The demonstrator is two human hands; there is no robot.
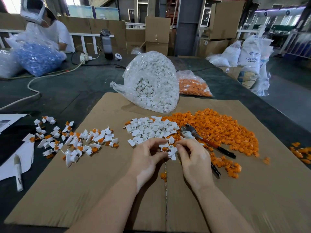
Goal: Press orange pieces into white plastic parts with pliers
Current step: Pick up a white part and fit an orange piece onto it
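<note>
My left hand (146,157) and my right hand (192,156) meet over the cardboard sheet (101,190), together pinching several white plastic parts (171,151); one of them has an orange piece (164,149) set in its cup. Just beyond the hands lies a heap of loose white parts (151,128), and to its right a wide heap of orange pieces (223,130). The pliers (198,137), metal jaws and dark handles, lie untouched on the orange heap right of my right hand. Assembled white-and-orange parts (80,140) are scattered at the left.
A big clear bag of white parts (151,81) and a smaller bag of orange pieces (193,84) stand behind the cardboard. A marker (18,172) lies on paper at the left. Another person (47,27) handles a bag of blue parts (37,54) far left. A cable (50,74) crosses the table.
</note>
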